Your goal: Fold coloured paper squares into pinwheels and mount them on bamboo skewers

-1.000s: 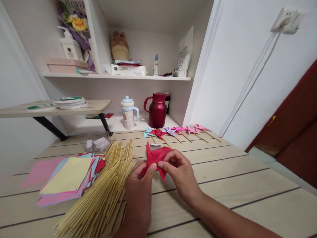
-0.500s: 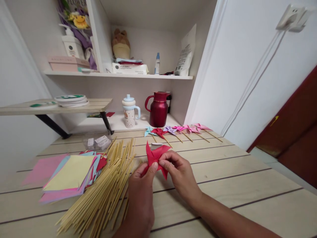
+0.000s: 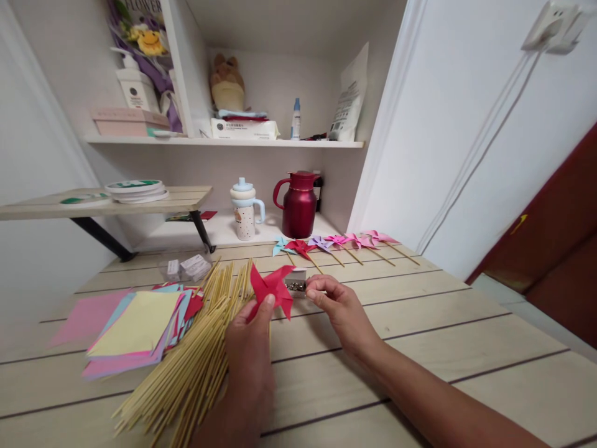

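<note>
Away from the red paper pinwheel (image 3: 269, 287) has gone the right hand (image 3: 344, 314), now beside a small open box (image 3: 297, 274) of metal pieces, while the left hand (image 3: 250, 339) has drawn the pinwheel slightly leftward. Left fingers and thumb grip the pinwheel above the worktop (image 3: 448, 336), just left of the box; the right fingers and thumb are bent close together at the box's right edge, and whether they hold anything cannot be told. Pale planks with dark seams form the worktop. Wooden sticks (image 3: 180, 364) fan across its left side beside stacked coloured paper (image 3: 135, 323), and more pinwheels (image 3: 301, 248) lie in a row along the back. Behind stand a lidded cup (image 3: 244, 221) and a dark red jug (image 3: 300, 208), beneath a white shelf (image 3: 224, 142); at right, a cord (image 3: 489, 143) hangs from a wall socket (image 3: 548, 25).
</note>
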### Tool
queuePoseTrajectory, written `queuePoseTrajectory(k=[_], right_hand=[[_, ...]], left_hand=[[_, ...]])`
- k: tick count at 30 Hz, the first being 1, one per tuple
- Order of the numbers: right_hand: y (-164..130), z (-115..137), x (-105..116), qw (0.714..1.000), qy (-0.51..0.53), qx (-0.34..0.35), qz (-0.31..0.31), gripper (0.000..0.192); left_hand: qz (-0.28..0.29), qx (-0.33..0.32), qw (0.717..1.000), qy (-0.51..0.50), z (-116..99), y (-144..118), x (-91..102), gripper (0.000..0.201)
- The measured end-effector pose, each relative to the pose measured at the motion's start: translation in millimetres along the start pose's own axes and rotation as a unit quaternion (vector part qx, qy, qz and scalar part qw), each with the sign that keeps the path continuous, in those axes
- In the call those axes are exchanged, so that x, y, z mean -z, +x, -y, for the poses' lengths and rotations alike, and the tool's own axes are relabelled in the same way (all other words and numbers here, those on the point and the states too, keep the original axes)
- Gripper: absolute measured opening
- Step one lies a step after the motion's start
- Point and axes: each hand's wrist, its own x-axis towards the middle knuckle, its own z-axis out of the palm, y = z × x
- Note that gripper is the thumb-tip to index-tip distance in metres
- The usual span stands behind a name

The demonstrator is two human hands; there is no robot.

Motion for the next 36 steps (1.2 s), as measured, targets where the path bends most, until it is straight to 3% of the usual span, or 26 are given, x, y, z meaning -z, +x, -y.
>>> queuePoseTrajectory(k=[6, 11, 17, 23, 27, 30, 33, 36], right_hand=[[0, -3, 4, 0.985, -0.149, -0.018, 0.089, 0.006], [-5, -10, 0, 0.965, -0.193, -0.030, 0.174, 0.011], [-3, -14, 3, 0.955, -0.207, -0.062, 0.201, 0.015], [-3, -16, 8, 0.961, -0.170, -0.095, 0.197, 0.008], [-2, -14, 7, 0.972, -0.141, -0.101, 0.160, 0.010], [-1, -9, 4, 0.984, -0.108, -0.087, 0.108, 0.016], [-1, -3, 0, 0.993, 0.009, -0.103, 0.060, 0.029], [-4, 0, -4, 0.982, 0.120, -0.129, 0.065, 0.047]], left_hand=[[-0.110, -0.015, 0.993, -0.027, -3, 14, 5.5, 0.036], [-0.101, -0.008, 0.994, -0.033, 0, 17, 5.9, 0.034], [-0.109, -0.004, 0.993, -0.041, 0, 16, 4.0, 0.036], [-0.095, -0.006, 0.995, -0.034, 0, 17, 5.7, 0.033], [-0.083, -0.005, 0.996, -0.036, 0, 17, 6.2, 0.032], [-0.038, 0.000, 0.998, -0.050, -2, 13, 4.5, 0.026], [0.040, 0.007, 0.997, -0.071, -3, 8, 1.5, 0.020], [0.081, 0.014, 0.994, -0.076, -2, 3, -0.7, 0.021]])
